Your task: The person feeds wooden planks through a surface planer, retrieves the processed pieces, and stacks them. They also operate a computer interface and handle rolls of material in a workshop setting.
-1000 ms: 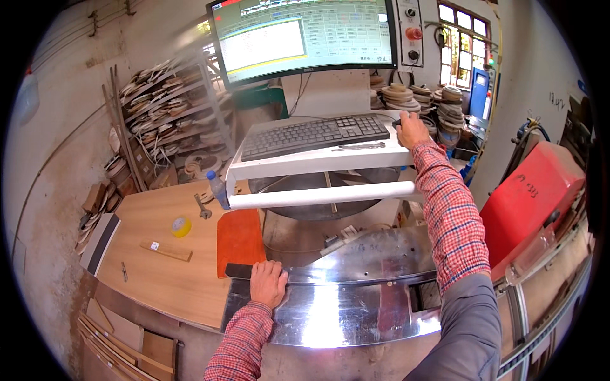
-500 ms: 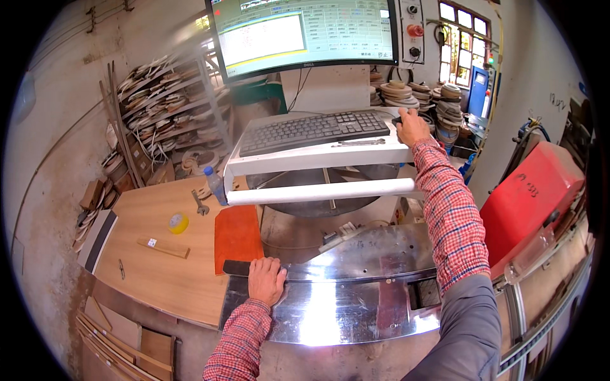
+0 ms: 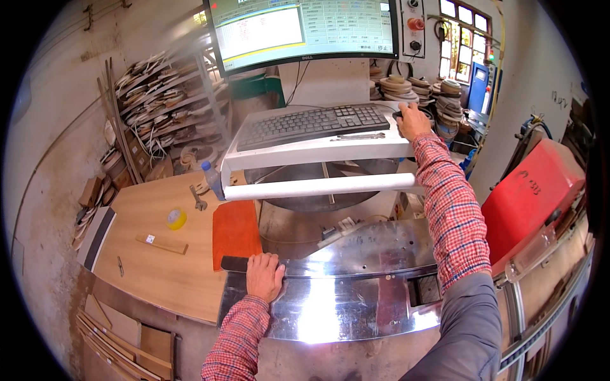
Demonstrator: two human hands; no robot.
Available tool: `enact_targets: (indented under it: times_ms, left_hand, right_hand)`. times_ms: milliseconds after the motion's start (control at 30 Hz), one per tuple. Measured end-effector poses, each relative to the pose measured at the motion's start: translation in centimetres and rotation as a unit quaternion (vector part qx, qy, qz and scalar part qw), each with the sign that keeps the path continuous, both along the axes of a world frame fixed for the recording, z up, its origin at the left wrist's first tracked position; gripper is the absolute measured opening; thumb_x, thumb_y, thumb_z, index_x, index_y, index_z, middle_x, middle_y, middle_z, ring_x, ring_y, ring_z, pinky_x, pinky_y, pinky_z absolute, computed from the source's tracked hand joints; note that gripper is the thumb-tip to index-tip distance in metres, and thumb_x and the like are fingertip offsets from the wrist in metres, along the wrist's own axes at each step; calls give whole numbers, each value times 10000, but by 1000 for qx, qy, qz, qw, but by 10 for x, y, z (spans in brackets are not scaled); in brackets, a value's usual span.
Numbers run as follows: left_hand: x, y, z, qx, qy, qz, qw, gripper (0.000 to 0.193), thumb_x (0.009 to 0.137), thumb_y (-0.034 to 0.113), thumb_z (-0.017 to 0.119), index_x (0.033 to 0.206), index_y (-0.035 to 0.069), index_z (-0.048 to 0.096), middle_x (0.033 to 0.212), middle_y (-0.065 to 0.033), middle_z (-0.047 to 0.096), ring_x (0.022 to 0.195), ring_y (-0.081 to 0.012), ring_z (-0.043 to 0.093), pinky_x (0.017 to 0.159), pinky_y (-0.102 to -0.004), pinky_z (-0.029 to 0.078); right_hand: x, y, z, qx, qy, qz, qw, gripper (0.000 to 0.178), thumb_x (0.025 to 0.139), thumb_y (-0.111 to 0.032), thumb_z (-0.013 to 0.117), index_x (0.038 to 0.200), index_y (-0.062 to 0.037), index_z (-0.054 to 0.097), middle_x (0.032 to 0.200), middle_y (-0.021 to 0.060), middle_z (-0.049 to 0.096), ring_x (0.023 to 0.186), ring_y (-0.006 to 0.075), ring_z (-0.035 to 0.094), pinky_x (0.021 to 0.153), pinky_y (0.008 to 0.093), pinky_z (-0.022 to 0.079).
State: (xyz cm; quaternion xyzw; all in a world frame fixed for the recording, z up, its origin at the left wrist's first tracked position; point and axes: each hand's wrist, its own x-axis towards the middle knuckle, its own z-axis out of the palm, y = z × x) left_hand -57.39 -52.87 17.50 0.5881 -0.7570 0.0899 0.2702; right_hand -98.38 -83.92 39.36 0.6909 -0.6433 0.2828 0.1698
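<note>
My left hand (image 3: 264, 275) rests flat on the near left part of a shiny curved metal machine cover (image 3: 356, 305), its fingers over a dark strip (image 3: 234, 263) at the cover's edge. My right hand (image 3: 413, 120) reaches far forward and covers a dark computer mouse on the right end of a white keyboard shelf (image 3: 318, 152). A black keyboard (image 3: 311, 124) lies on that shelf, left of the hand. Above it a large monitor (image 3: 305, 28) shows a program window.
A wooden table (image 3: 146, 254) on the left carries an orange board (image 3: 236, 232), a yellow tape roll (image 3: 176, 218), a small wood strip (image 3: 161, 244), a hammer (image 3: 199, 202) and a bottle (image 3: 213, 180). A red machine housing (image 3: 534, 197) stands at right. Racks of curved wooden parts (image 3: 152, 108) line the left wall.
The view has tilted down slightly, so the monitor sits higher in the picture. Both hands stay where they were.
</note>
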Motion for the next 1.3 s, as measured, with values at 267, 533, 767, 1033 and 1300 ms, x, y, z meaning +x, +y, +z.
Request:
enact_targets:
  times_ms: [267, 533, 767, 1033, 1300]
  left_hand:
    - [0, 0, 1, -16, 5, -8, 1000, 310, 892, 258, 547, 1071, 11, 602, 1041, -170, 579, 1012, -356, 517, 946, -462, 375]
    - [-1, 0, 0, -16, 5, -6, 1000, 302, 886, 251, 555, 1065, 13, 604, 1036, -163, 581, 1013, -353, 519, 946, -460, 377]
    - [0, 0, 1, 5, 2, 1, 1000, 322, 894, 268, 552, 1082, 12, 600, 1077, -154, 583, 1058, -330, 516, 984, -454, 358]
    - [0, 1, 2, 36, -4, 15, 999, 343, 906, 287, 532, 1097, 9, 598, 1104, -151, 586, 1086, -319, 512, 1015, -457, 340]
    - [1, -1, -2, -20, 6, -8, 1000, 314, 890, 265, 542, 1067, 12, 601, 1024, -165, 577, 1005, -358, 516, 940, -461, 376]
  right_hand:
    - [1, 1, 1, 5, 5, -8, 1000, 294, 893, -229, 607, 1164, -122, 564, 1221, 194, 557, 1031, 414, 619, 874, 492, 512]
    - [0, 1, 2, 10, 9, -3, 1000, 286, 895, -233, 605, 1159, -128, 639, 1220, 188, 561, 1036, 398, 624, 891, 478, 511]
    - [0, 0, 4, 38, 15, -14, 999, 283, 901, -263, 647, 1163, -158, 664, 1236, 168, 548, 1060, 378, 634, 906, 475, 525]
    - [1, 0, 1, 11, 14, -16, 1000, 285, 894, -248, 613, 1159, -143, 604, 1244, 166, 559, 1034, 392, 633, 877, 487, 518]
    - [0, 1, 0, 2, 7, -19, 1000, 287, 889, -248, 606, 1156, -142, 599, 1250, 177, 561, 1020, 403, 637, 860, 501, 519]
